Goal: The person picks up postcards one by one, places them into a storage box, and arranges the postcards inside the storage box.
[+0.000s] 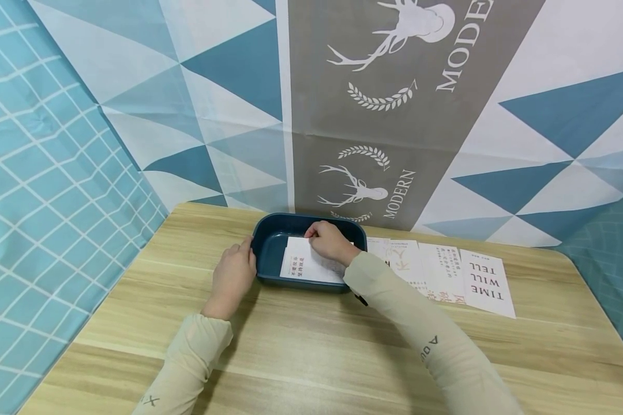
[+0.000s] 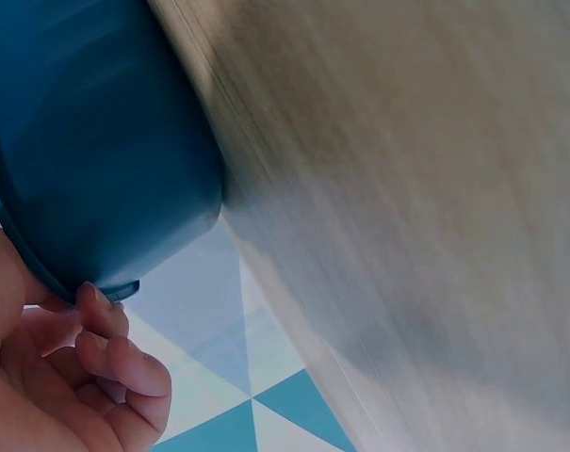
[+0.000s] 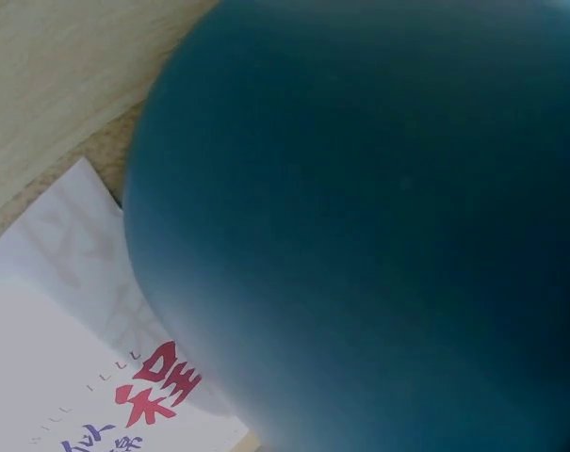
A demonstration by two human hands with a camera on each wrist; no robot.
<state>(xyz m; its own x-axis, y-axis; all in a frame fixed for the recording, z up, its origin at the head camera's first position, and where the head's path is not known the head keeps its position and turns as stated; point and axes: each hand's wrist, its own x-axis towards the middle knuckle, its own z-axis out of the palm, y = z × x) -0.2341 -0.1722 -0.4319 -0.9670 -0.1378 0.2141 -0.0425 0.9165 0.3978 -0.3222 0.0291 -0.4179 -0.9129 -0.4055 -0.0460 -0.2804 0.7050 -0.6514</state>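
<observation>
A dark blue rectangular basin stands near the back of the table, with white printed cards lying flat inside it. At its left end my left hand pinches the rim; the left wrist view shows the fingers of that hand curled at the lip of the basin. My right hand reaches over the right side into the basin and pinches the top card near its far edge. The right wrist view shows mostly the basin's outer wall, and the right hand is out of sight there.
To the right of the basin, several printed cards lie overlapping in a row on the wooden table. A card with red and purple characters lies against the basin's wall. A patterned backdrop rises behind the table.
</observation>
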